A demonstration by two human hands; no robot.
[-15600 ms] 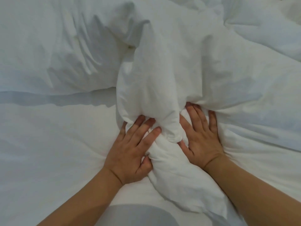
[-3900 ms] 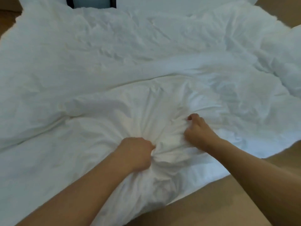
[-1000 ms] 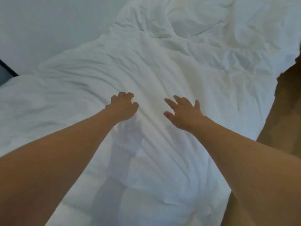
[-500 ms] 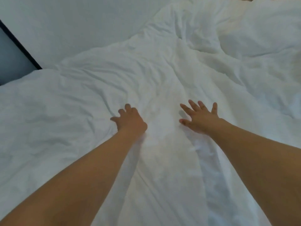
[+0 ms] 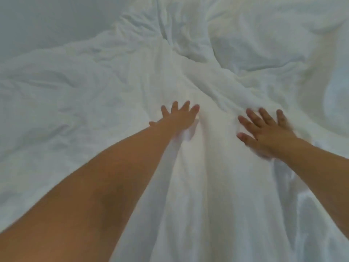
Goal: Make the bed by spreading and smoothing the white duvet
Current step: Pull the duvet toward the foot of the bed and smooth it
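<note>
- Step in hand, as judged: smoothing the white duvet (image 5: 198, 186) by pressing it flat and sweeping outward with both palms.
- Left hand (image 5: 179, 118): fingers straight and spread, palm down on the fabric, grasping nothing. The arm is extended well forward.
- Right hand (image 5: 268, 133): fingers straight and splayed, palm flat on the fabric, grasping nothing. Its edges are motion-blurred.
- Location of the duvet: it covers nearly the whole view, lying across the bed under both hands. A bare pale surface (image 5: 47, 19) shows beyond it at upper left; whether this is sheet or wall cannot be determined.
- Orientation: the duvet's outline is not in view, so its overall long axis cannot be stated. The dominant raised fold (image 5: 207, 114) runs between the hands, from the near bottom edge away toward a bunched, creased mass (image 5: 198, 44) at upper centre.
- Recommended technique: keep both palms flat and fingers spread, so that pressure is distributed and no new creases are pinched in.
- Sweep the hands apart, perpendicular to the central fold, to push the excess fabric sideways.
- Work from near to far, then address the bunched area, which probably needs lifting and pulling rather than pressing.
- Risk: a sweep along the fold would lengthen the ridge rather than flatten it.
</note>
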